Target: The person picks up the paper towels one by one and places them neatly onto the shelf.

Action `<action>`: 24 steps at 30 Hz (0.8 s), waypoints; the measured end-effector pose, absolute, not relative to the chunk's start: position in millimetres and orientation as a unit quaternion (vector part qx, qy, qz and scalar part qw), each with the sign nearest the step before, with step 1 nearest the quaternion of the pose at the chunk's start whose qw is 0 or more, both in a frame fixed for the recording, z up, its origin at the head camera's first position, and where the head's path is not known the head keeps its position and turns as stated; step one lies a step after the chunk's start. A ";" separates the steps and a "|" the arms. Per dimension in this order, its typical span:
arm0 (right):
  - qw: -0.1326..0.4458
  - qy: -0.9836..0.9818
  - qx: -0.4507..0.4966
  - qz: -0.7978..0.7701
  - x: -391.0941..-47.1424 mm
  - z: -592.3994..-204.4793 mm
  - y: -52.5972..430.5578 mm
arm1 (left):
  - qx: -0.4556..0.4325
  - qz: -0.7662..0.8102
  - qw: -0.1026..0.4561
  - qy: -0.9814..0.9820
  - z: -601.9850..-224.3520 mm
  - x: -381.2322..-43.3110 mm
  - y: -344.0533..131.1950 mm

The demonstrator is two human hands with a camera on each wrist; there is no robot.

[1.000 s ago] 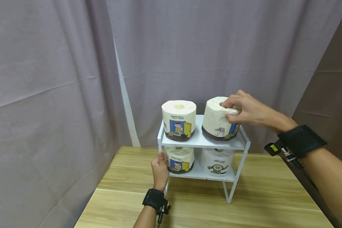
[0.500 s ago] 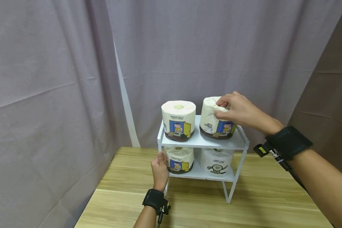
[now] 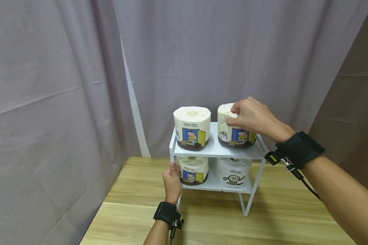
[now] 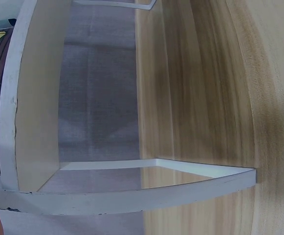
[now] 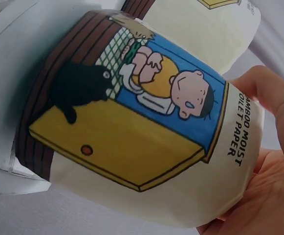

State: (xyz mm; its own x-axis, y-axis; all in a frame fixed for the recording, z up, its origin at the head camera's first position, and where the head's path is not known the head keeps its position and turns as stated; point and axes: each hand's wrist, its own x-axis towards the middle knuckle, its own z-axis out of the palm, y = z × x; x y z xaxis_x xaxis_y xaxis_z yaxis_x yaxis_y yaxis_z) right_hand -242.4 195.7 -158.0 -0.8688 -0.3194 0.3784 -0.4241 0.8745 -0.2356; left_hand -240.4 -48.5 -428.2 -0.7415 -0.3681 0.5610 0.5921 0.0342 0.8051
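Note:
On the right of the white two-tier rack (image 3: 214, 149), my right hand (image 3: 253, 115) pinches the top rim of a toilet paper roll (image 3: 239, 134), with fingertips in its core hole. That roll stands upright on the upper shelf, its cartoon picture facing front; the right wrist view shows the printed wrapper (image 5: 146, 98) close up. My left hand (image 3: 172, 182) grips the rack's left front post. Another toilet paper roll (image 3: 192, 129) stands at the upper left. Below are a matching roll (image 3: 192, 172) on the left and a white-wrapped roll (image 3: 234, 173) on the right.
The rack stands on a wood-grain table (image 3: 135, 204), its legs (image 4: 205, 183) seen in the left wrist view. Behind hangs a grey curtain (image 3: 233, 51) with a narrow pale gap to the left. Cables trail from both wrist straps.
The right hand has turned the upper right roll so its cartoon picture faces front, and the roll has gone from tilted to upright. The left hand has stayed on the post.

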 end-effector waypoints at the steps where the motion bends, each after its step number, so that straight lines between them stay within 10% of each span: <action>1: 0.163 -0.955 0.192 0.159 -242.3 -158.4 195.0 | -0.088 -0.690 0.347 -0.629 -428.6 -240.0 -48.6; 14: 0.147 -0.963 0.160 0.161 -245.7 -166.4 185.9 | -0.074 -0.683 0.345 -0.639 -425.1 -238.4 -56.9; 24: 0.242 -0.944 0.176 0.135 -239.6 -189.6 183.8 | -0.083 -0.687 0.340 -0.637 -425.3 -236.9 -61.0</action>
State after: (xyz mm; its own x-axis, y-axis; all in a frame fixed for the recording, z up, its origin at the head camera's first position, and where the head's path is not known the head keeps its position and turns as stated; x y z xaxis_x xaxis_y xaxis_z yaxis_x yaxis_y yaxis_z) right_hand -239.6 183.8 -189.6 -0.8203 -0.2673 0.5056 -0.3984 0.9013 -0.1698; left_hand -236.9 -61.0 -425.3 -0.7550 -0.3617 0.5469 0.5726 0.0429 0.8187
